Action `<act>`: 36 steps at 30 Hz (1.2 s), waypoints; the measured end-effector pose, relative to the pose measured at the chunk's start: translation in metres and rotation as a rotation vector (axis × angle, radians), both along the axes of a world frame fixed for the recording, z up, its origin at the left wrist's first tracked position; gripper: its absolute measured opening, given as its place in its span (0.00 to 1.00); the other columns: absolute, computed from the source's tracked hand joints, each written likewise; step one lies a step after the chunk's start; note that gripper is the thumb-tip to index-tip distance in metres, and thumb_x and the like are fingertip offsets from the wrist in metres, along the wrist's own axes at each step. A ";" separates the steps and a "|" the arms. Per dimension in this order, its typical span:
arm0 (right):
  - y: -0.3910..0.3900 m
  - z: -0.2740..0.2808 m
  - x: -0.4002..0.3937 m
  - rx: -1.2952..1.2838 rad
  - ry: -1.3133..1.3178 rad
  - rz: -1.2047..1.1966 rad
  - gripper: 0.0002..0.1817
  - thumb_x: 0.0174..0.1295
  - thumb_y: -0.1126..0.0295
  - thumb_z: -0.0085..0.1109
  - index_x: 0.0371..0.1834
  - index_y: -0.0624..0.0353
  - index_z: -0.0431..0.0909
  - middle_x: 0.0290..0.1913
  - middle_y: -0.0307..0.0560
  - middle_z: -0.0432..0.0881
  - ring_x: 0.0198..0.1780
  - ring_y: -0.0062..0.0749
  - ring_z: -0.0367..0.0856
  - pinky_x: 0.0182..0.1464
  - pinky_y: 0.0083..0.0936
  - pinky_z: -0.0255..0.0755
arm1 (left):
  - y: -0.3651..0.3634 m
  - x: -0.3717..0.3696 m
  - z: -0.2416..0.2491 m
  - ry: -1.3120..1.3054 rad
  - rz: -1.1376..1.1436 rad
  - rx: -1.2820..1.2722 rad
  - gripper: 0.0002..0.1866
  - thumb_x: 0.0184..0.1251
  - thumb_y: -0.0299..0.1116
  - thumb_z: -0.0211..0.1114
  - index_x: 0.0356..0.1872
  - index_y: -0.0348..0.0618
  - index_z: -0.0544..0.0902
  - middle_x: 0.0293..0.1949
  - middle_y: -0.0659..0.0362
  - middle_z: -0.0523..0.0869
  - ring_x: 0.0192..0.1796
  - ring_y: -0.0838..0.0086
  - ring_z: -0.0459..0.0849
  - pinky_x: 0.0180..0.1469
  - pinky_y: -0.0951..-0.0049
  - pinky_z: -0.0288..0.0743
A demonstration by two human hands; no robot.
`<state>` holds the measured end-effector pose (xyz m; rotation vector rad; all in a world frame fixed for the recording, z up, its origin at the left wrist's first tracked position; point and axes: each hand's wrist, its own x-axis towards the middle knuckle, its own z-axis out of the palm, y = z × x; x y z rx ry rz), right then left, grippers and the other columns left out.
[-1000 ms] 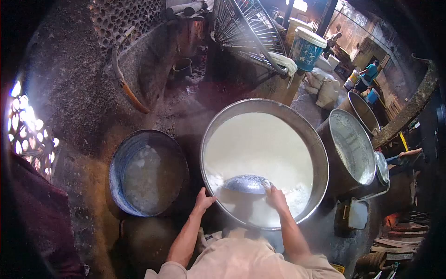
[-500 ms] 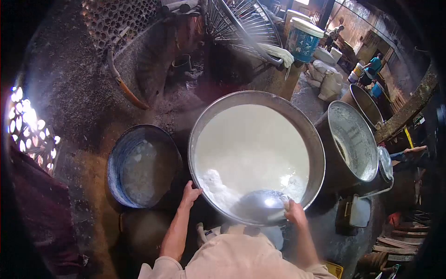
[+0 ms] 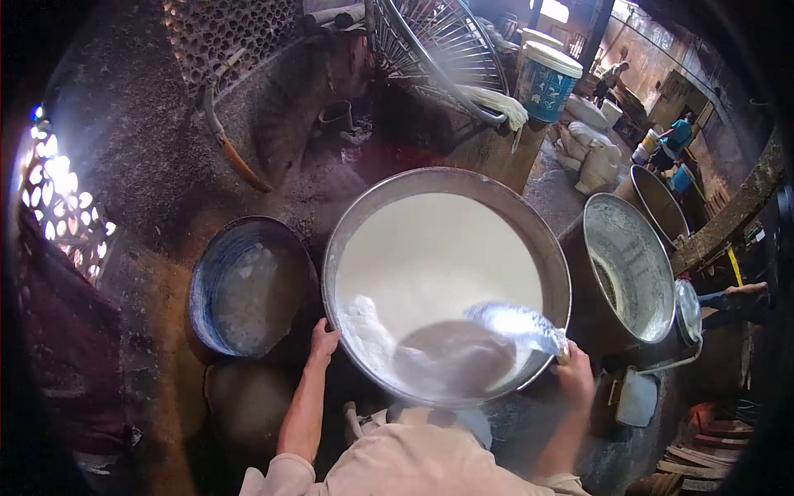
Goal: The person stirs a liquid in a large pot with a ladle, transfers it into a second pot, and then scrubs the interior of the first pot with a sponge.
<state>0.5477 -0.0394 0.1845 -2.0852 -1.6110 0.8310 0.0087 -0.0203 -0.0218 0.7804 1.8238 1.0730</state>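
A large round metal vat (image 3: 556,248) stands in front of me, filled with a smooth milky white liquid (image 3: 438,248). White foam (image 3: 364,331) gathers along its near left side. My left hand (image 3: 325,339) grips the vat's left rim, fingers closed on the edge. In my right hand (image 3: 576,374), closed around its handle, is a shiny metal scoop (image 3: 517,322). It is tilted above the near right part of the liquid and blurred by motion. Beneath it a dark shadow-like patch lies on the surface near the front rim.
Left stands a dark metal tub (image 3: 203,310) with cloudy liquid. Right are metal vats (image 3: 633,256) and a pale long-handled container (image 3: 638,397). Behind are a blue bucket (image 3: 546,87), sacks (image 3: 597,165) and a spoked metal wheel (image 3: 438,41). Other people (image 3: 680,136) are in the background.
My right hand has moved right and lifted the scoop out of the foam, tilting it up. The left hand stays on the rim. The view has shifted slightly.
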 end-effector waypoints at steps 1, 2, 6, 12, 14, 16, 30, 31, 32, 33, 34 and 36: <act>0.006 -0.011 -0.003 0.128 0.056 -0.086 0.24 0.40 0.78 0.56 0.47 0.64 0.75 0.25 0.53 0.78 0.26 0.36 0.78 0.31 0.31 0.71 | -0.001 0.004 0.004 0.002 0.002 0.003 0.22 0.50 0.23 0.63 0.50 0.35 0.77 0.44 0.53 0.83 0.47 0.69 0.80 0.50 0.71 0.72; 0.011 -0.023 -0.012 0.217 0.108 -0.139 0.21 0.42 0.77 0.54 0.45 0.65 0.75 0.26 0.57 0.79 0.26 0.42 0.79 0.29 0.33 0.71 | -0.001 0.008 0.008 0.032 0.031 0.010 0.22 0.50 0.23 0.63 0.51 0.35 0.77 0.45 0.52 0.83 0.48 0.68 0.81 0.50 0.70 0.72; 0.044 -0.106 -0.016 0.305 -0.190 -0.136 0.24 0.41 0.75 0.55 0.47 0.64 0.71 0.33 0.67 0.80 0.39 0.62 0.79 0.42 0.49 0.74 | -0.001 0.008 0.006 0.059 0.052 0.004 0.24 0.51 0.25 0.63 0.54 0.36 0.75 0.48 0.49 0.83 0.50 0.64 0.81 0.51 0.68 0.72; 0.048 -0.162 -0.032 0.235 -0.154 -0.047 0.30 0.40 0.77 0.57 0.54 0.64 0.69 0.29 0.63 0.81 0.27 0.50 0.83 0.23 0.40 0.77 | 0.003 0.002 -0.004 0.019 0.035 -0.032 0.27 0.51 0.26 0.63 0.57 0.34 0.73 0.51 0.47 0.81 0.54 0.63 0.80 0.56 0.69 0.71; 0.038 -0.169 -0.044 0.138 -0.088 -0.075 0.30 0.40 0.77 0.56 0.54 0.64 0.69 0.28 0.61 0.81 0.25 0.46 0.82 0.21 0.37 0.76 | 0.000 0.003 0.004 0.025 0.023 -0.060 0.28 0.51 0.26 0.63 0.58 0.34 0.73 0.52 0.47 0.80 0.55 0.62 0.79 0.57 0.69 0.70; 0.030 -0.179 -0.055 0.110 -0.007 -0.084 0.29 0.42 0.78 0.55 0.54 0.64 0.68 0.24 0.55 0.79 0.19 0.35 0.79 0.18 0.30 0.73 | 0.001 0.001 0.001 0.029 0.006 -0.081 0.29 0.52 0.26 0.64 0.59 0.34 0.72 0.53 0.46 0.79 0.56 0.61 0.78 0.57 0.69 0.70; -0.033 -0.164 -0.169 0.005 0.005 0.036 0.24 0.40 0.71 0.57 0.46 0.66 0.72 0.30 0.62 0.80 0.33 0.53 0.81 0.36 0.40 0.75 | -0.002 -0.004 0.018 0.013 -0.048 -0.081 0.29 0.49 0.28 0.68 0.56 0.34 0.70 0.50 0.49 0.80 0.52 0.64 0.79 0.54 0.69 0.72; -0.035 -0.166 -0.176 -0.007 0.008 0.064 0.22 0.41 0.71 0.57 0.43 0.66 0.72 0.30 0.62 0.80 0.33 0.53 0.81 0.36 0.41 0.75 | -0.001 -0.006 0.021 -0.032 -0.078 -0.068 0.29 0.49 0.28 0.68 0.55 0.34 0.70 0.49 0.49 0.80 0.51 0.65 0.79 0.53 0.69 0.72; -0.037 -0.167 -0.182 -0.073 0.093 0.015 0.21 0.41 0.71 0.58 0.41 0.66 0.72 0.31 0.62 0.80 0.34 0.53 0.81 0.37 0.41 0.74 | 0.002 -0.012 0.002 -0.058 -0.099 -0.069 0.29 0.47 0.27 0.69 0.54 0.33 0.70 0.47 0.51 0.80 0.50 0.66 0.79 0.52 0.70 0.72; -0.039 -0.164 -0.190 -0.073 0.090 0.011 0.21 0.41 0.71 0.58 0.41 0.66 0.72 0.31 0.62 0.80 0.34 0.53 0.81 0.37 0.41 0.74 | 0.003 -0.015 0.004 -0.061 -0.104 -0.069 0.29 0.47 0.27 0.69 0.54 0.33 0.70 0.47 0.51 0.80 0.50 0.66 0.79 0.52 0.70 0.72; -0.041 -0.161 -0.197 -0.077 0.074 0.030 0.21 0.41 0.70 0.58 0.42 0.65 0.73 0.32 0.62 0.80 0.34 0.53 0.81 0.37 0.41 0.74 | 0.004 -0.017 0.005 -0.072 -0.140 -0.096 0.30 0.47 0.27 0.69 0.54 0.33 0.70 0.47 0.51 0.80 0.50 0.67 0.79 0.52 0.70 0.72; -0.042 -0.154 -0.212 -0.110 0.101 0.028 0.23 0.38 0.71 0.60 0.42 0.63 0.70 0.34 0.66 0.80 0.41 0.62 0.79 0.43 0.46 0.73 | 0.005 -0.019 0.013 -0.085 -0.181 -0.120 0.30 0.46 0.27 0.70 0.54 0.33 0.70 0.47 0.51 0.80 0.50 0.67 0.79 0.52 0.70 0.72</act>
